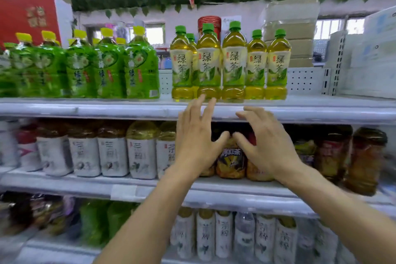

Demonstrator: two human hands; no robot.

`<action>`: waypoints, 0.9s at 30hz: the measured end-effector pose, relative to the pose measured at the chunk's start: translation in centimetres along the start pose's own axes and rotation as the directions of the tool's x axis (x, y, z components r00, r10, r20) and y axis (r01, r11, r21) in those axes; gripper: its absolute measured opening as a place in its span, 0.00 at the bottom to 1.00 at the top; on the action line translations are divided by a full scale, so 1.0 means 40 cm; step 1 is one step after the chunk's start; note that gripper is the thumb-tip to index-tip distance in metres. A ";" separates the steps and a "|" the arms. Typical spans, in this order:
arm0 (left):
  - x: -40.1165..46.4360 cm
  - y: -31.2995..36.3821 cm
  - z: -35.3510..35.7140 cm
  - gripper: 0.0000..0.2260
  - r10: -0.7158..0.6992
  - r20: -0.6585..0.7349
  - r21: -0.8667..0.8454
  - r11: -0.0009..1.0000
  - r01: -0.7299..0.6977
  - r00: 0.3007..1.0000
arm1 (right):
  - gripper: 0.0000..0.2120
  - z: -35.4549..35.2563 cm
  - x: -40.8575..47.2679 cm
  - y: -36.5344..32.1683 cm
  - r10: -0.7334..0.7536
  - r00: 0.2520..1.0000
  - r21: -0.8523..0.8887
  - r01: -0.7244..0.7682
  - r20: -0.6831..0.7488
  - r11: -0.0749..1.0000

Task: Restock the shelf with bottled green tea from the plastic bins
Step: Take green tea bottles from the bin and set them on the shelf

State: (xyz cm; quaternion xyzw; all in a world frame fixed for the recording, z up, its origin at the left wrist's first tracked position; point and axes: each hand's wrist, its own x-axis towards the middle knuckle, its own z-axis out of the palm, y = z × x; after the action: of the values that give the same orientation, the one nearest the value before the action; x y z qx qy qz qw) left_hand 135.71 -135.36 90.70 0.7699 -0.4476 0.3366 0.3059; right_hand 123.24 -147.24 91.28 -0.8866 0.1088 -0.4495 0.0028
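Observation:
Several green tea bottles (232,64) with green caps and pale labels stand in a row on the top shelf (128,109), right of centre. My left hand (196,137) is raised just below them, fingers straight and spread, fingertips near the base of one bottle. My right hand (264,141) hovers beside it in front of the shelf edge, fingers loosely bent. Neither hand holds anything. No plastic bin is in view.
Bright green wrapped bottles (107,66) with yellow caps fill the top shelf's left side. White-labelled tea bottles (111,154) and dark tea bottles (364,161) line the middle shelf. More bottles stand on the lower shelf. Boxes (291,34) and a red carton (30,15) sit above.

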 end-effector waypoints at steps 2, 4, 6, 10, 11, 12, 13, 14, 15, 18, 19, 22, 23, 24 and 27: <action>-0.124 -0.076 -0.052 0.33 -0.032 -0.039 0.014 0.999 0.032 0.999 | 0.23 0.036 -0.065 -0.088 -0.037 0.999 0.015 0.037 -0.004 0.999; -0.253 -0.163 -0.118 0.32 -0.088 -0.055 0.057 0.994 0.091 0.995 | 0.25 0.073 -0.123 -0.194 -0.059 0.998 0.045 0.058 0.009 0.997; -0.380 -0.257 -0.202 0.30 -0.142 -0.045 0.108 0.983 0.146 0.989 | 0.25 0.115 -0.174 -0.315 -0.085 0.996 0.062 0.084 0.016 0.995; -0.600 -0.447 -0.396 0.29 -0.263 0.010 0.156 0.954 0.258 0.965 | 0.22 0.209 -0.255 -0.581 -0.119 0.993 0.117 0.116 0.016 0.986; -0.650 -0.494 -0.447 0.28 -0.268 0.013 0.178 0.949 0.261 0.963 | 0.23 0.238 -0.276 -0.648 -0.124 0.992 0.130 0.119 0.029 0.984; -0.698 -0.543 -0.497 0.28 -0.272 0.024 0.214 0.941 0.261 0.962 | 0.24 0.267 -0.295 -0.715 -0.128 0.990 0.143 0.120 0.052 0.982; -0.745 -0.594 -0.545 0.29 -0.281 0.043 0.261 0.930 0.261 0.959 | 0.25 0.297 -0.313 -0.781 -0.135 0.988 0.155 0.122 0.077 0.980; -0.789 -0.644 -0.589 0.30 -0.301 0.068 0.310 0.913 0.267 0.951 | 0.26 0.329 -0.329 -0.842 -0.145 0.983 0.173 0.125 0.108 0.977; -0.834 -0.693 -0.633 0.31 -0.337 0.096 0.353 0.891 0.285 0.937 | 0.27 0.362 -0.346 -0.904 -0.158 0.977 0.188 0.129 0.146 0.974; -0.951 -0.823 -0.752 0.34 -0.450 0.155 0.439 0.829 0.346 0.880 | 0.28 0.450 -0.387 -1.078 -0.180 0.955 0.214 0.130 0.236 0.968; -0.982 -0.860 -0.789 0.35 -0.481 0.170 0.454 0.812 0.365 0.860 | 0.28 0.474 -0.398 -1.132 -0.177 0.948 0.227 0.118 0.263 0.967; -1.060 -0.971 -0.880 0.33 -0.584 0.206 0.450 0.769 0.454 0.785 | 0.28 0.547 -0.417 -1.273 -0.189 0.929 0.270 0.103 0.318 0.957; -1.082 -1.008 -0.906 0.33 -0.607 0.203 0.446 0.756 0.480 0.768 | 0.28 0.572 -0.417 -1.315 -0.198 0.922 0.280 0.103 0.332 0.954; -1.104 -1.046 -0.929 0.33 -0.632 0.198 0.448 0.738 0.504 0.750 | 0.28 0.600 -0.415 -1.357 -0.203 0.915 0.292 0.099 0.350 0.951; -1.161 -1.170 -0.975 0.33 -0.699 0.194 0.459 0.685 0.567 0.688 | 0.28 0.696 -0.400 -1.475 -0.209 0.884 0.324 0.070 0.417 0.943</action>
State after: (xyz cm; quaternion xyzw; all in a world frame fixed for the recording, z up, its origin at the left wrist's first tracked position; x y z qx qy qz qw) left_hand 150.75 -63.53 68.82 0.9673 -0.1251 0.1393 0.1711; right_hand 147.53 -89.08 67.98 -0.9606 -0.0291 -0.2443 0.1293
